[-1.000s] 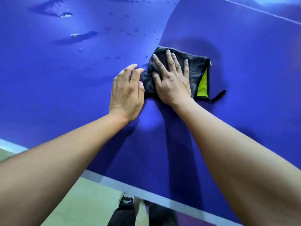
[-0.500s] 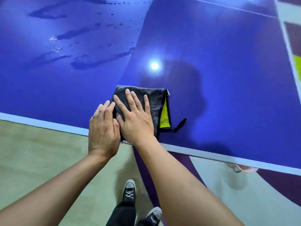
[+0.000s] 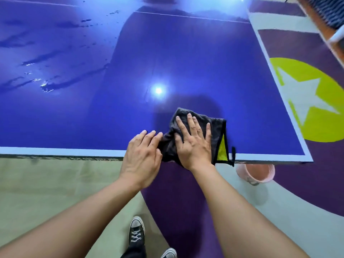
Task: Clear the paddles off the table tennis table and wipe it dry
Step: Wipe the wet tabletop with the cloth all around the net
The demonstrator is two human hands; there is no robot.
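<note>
Shoes [image 3: 136,233]: dark canvas, on the floor below the near edge.
Left hand [image 3: 142,157]: released, fingers straight and close together, tips touching the cloth's left border; palm over the table's white rim. Grasping nothing.
Right hand [image 3: 195,144]: flat, fingers spread, pressing down on the cloth; not clenched.
Cloth [image 3: 216,131]: dark grey, yellow inner face showing at its right fold, loop trailing; on the near edge, lower part hanging past the rim.
Bucket [image 3: 256,174]: pinkish, on the floor under the near right corner, partly hidden by the table.
Table [image 3: 204,62]: blue; surface around and beyond the cloth looks dry and matte.
Streaks [image 3: 46,84]: water, far left, well apart from the cloth; droplets beyond them.
Paddles: none in view.
Change: one second ago the cloth deep in the table beside the wet patch; now pulled back to the near rim and shifted right, toward the corner.
Meaning: one pull stroke probably finished; paddles apparently cleared already; left wet area not yet wiped, so drying roughly midway.
</note>
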